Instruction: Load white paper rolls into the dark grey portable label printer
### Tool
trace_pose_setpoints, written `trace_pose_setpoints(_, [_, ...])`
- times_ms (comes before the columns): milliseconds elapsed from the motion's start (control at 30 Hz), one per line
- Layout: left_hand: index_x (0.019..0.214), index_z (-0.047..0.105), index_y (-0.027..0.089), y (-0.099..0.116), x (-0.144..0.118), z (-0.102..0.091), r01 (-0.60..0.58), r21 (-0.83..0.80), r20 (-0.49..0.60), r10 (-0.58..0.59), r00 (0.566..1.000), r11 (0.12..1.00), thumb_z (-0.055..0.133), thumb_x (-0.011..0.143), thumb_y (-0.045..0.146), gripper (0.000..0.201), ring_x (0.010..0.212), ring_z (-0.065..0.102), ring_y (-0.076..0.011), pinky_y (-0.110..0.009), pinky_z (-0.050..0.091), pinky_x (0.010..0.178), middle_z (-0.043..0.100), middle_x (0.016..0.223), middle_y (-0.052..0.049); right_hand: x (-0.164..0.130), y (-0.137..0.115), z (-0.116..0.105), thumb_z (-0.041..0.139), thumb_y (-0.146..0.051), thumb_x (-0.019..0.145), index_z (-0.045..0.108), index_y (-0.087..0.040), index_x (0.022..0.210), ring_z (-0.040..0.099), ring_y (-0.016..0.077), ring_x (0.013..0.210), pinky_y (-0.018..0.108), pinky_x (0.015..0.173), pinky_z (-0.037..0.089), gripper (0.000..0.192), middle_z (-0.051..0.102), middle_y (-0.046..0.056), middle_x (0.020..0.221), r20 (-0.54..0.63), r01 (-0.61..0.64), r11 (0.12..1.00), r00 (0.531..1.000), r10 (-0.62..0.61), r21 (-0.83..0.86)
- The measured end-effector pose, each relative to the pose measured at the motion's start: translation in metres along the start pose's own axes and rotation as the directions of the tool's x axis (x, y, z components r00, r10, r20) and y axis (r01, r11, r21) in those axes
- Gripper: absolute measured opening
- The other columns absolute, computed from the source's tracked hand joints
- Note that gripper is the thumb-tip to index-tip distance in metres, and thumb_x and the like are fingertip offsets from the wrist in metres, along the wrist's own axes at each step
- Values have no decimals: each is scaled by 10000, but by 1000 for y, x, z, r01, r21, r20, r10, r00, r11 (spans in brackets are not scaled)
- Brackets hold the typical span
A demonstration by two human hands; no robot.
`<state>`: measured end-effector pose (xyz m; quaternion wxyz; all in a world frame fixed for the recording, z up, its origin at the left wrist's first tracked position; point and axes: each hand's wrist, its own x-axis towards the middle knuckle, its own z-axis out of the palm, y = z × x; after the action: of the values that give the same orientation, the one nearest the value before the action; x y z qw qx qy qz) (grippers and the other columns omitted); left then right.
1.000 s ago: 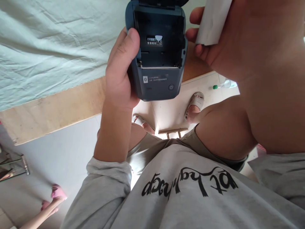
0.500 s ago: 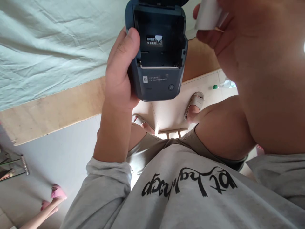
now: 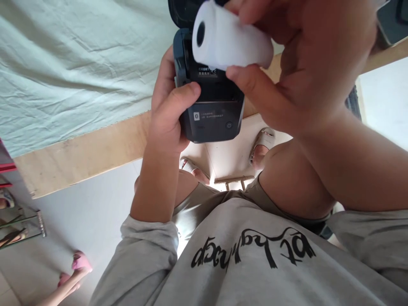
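My left hand [image 3: 170, 102] is closed around the left side of a dark blue portable label printer [image 3: 212, 123], its thumb lying over the edge of the paper bay. The printer's black lid [image 3: 183, 12] stands raised at the far end, and a small printed sticker shows inside the bay. Between the thumb and fingers of my right hand [image 3: 287, 80] is a white paper roll [image 3: 236, 40] with a dark core hole facing left. The roll is tilted over the bay and hides part of it; whether it touches the printer I cannot tell.
A pale green cloth [image 3: 76, 63] covers the wooden-edged surface [image 3: 86, 165] ahead. At the upper right lies a dark flat object [image 3: 393, 21]. Another person's feet in pink slippers [image 3: 81, 261] are at the lower left, near a low rack [image 3: 24, 229].
My right hand has brought the paper roll left, from the upper right to over the printer's bay. The printer has shifted slightly down, and my left thumb has moved onto the bay's edge.
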<state>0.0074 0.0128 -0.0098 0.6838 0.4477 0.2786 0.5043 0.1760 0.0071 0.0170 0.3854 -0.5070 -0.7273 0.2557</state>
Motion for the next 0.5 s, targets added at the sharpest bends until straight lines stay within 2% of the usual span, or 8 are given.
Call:
trace_pose_setpoints(67, [974,479,280,-2,1,0,-17,10,15,17,1000,1000,520,653,282,324,1147,442,-261,-359,435,797,589,942,-1,2,4,1,316,-519,756,446,-154,1104,464,32,1027,202,908,424,520,455,-27,1095,23,119,966,993,-117,-228])
trace_pose_setpoints(133, [984,472,269,-4,2,1,-30,9,20,30,999,1000,503,663,283,322,1143,441,-253,-350,439,792,574,934,-14,3,4,2,304,-454,779,454,-173,1060,481,39,1002,206,857,426,425,468,-34,1065,107,181,920,982,-153,-348])
trace_pose_setpoints(233, [1000,454,279,-7,2,3,-49,-2,18,49,999,999,464,684,281,316,1124,456,-234,-330,447,749,550,926,-29,3,0,0,339,-369,777,477,-198,933,479,16,1020,200,878,420,270,465,-97,1070,109,240,899,971,-214,-366])
trace_pose_setpoints(367, [1033,416,291,-7,1,6,-90,10,26,89,996,996,455,675,358,367,1117,452,-239,-344,432,752,535,989,-31,-2,-4,-1,293,-398,787,526,-250,868,448,-11,983,196,902,405,288,471,-99,1014,63,305,880,951,-303,-365])
trace_pose_setpoints(500, [1026,425,265,-6,0,7,-127,34,-14,128,992,991,439,698,429,368,1110,445,-231,-341,415,768,526,1011,-34,-7,-2,2,354,-375,751,523,-288,859,441,-15,909,212,852,412,219,477,-108,956,147,446,819,894,-423,-360])
